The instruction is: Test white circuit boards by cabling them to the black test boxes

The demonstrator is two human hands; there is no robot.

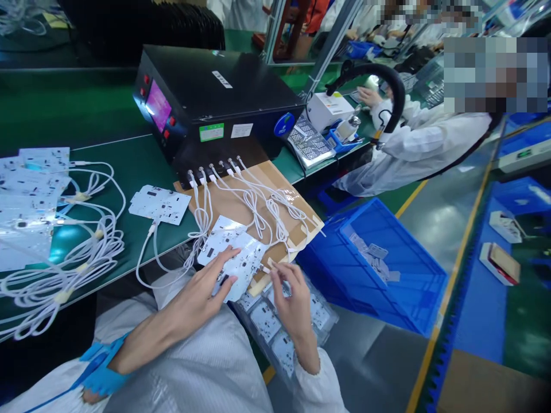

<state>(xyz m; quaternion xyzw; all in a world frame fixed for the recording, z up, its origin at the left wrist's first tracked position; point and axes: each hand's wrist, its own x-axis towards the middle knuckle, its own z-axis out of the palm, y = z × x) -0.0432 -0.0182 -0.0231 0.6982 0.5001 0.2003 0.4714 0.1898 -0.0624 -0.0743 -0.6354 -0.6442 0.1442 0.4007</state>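
Observation:
My left hand [204, 289] grips a white circuit board [241, 258], thumb near its lower edge and fingers over its face. At the board's right edge, my right hand [293, 295] pinches the white plug of a cable [265, 268]; whether the plug is fully seated I cannot tell. Several white cables [253, 209] run from sockets on a black tester box [215, 92] across a brown cardboard sheet [232, 201]. Another white board [160, 203], with a cable at its lower edge, lies on the green bench to the left.
More white boards [30, 206] and coiled white cables [81, 258] cover the bench's left end. Beneath my right hand is a clear tray of boards [275, 330]. A blue bin [374, 264] with small white pieces stands right. Beyond it sits a co-worker [413, 143] in white.

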